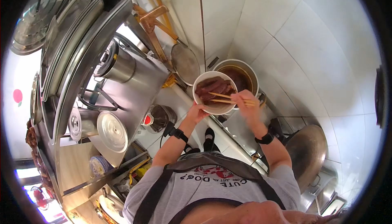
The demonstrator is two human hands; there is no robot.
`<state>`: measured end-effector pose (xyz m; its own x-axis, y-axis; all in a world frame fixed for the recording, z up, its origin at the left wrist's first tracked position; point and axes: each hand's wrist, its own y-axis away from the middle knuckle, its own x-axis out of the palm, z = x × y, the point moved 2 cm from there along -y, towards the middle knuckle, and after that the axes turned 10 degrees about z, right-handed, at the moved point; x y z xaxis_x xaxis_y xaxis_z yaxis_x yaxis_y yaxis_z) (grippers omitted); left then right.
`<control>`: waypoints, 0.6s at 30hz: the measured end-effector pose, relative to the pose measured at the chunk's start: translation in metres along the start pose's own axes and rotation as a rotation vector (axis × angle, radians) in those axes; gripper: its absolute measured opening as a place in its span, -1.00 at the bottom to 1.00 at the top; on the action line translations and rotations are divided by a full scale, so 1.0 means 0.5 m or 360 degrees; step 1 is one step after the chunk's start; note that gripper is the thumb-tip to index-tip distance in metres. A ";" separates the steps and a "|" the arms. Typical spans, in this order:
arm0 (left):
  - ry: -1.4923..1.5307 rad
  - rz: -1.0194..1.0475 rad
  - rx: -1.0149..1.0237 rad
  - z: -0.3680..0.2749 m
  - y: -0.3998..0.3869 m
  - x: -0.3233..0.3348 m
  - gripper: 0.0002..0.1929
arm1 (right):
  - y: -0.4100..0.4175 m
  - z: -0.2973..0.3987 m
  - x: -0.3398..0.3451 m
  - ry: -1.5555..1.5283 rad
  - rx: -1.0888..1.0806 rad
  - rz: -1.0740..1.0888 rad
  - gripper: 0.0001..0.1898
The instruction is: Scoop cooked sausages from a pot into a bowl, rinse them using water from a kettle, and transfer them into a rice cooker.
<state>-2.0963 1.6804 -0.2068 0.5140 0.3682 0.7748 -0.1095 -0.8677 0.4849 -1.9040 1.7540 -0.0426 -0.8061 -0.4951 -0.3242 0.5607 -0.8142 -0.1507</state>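
My left hand [197, 113] grips the lower left rim of a white tub [216, 110] and holds it up before me. Dark reddish-brown pieces of meat [211, 86] fill much of the tub. In my right hand [247, 106] is a pair of wooden chopsticks [223, 101], their tips among the meat. Just beyond the tub stands a metal pot [256, 80] of brown liquid [242, 77]. The tub covers part of its near left side. My right hand is slightly blurred.
Left stands a metal table [144, 86] with lidded steel canisters [122, 64] and a round lid [112, 131]. A round strainer [185, 63] leans by yellow pipes. Below is a large plastic bottle [159, 118] with a red cap. A big wok [306, 153] rests at right against the tiled wall [294, 58].
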 end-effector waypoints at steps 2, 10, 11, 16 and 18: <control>0.0091 0.0069 0.0035 0.004 0.010 -0.007 -0.33 | -0.004 0.006 0.019 -0.0044 -0.0040 0.0058 -0.82; 0.0318 -0.0022 0.0075 -0.019 0.075 -0.138 -0.35 | -0.016 -0.017 -0.096 -0.0507 -0.0039 -0.0317 -0.85; 0.0349 -0.0049 0.0132 -0.019 0.087 -0.171 -0.32 | -0.031 -0.048 -0.112 -0.0492 0.0154 -0.0442 -0.82; 0.0289 -0.0023 0.0225 -0.027 0.170 -0.200 -0.30 | -0.075 -0.360 -0.108 -0.0415 0.0772 -0.0449 -0.71; 0.0293 -0.0061 0.0239 -0.021 0.206 -0.207 -0.29 | -0.078 -0.457 -0.063 -0.0329 0.0840 -0.0420 -0.73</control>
<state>-2.1698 1.5563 -0.2329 0.3501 0.4448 0.8244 0.0422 -0.8867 0.4605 -1.8574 1.8707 -0.2400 -0.9543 -0.2623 -0.1434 0.2112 -0.9310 0.2978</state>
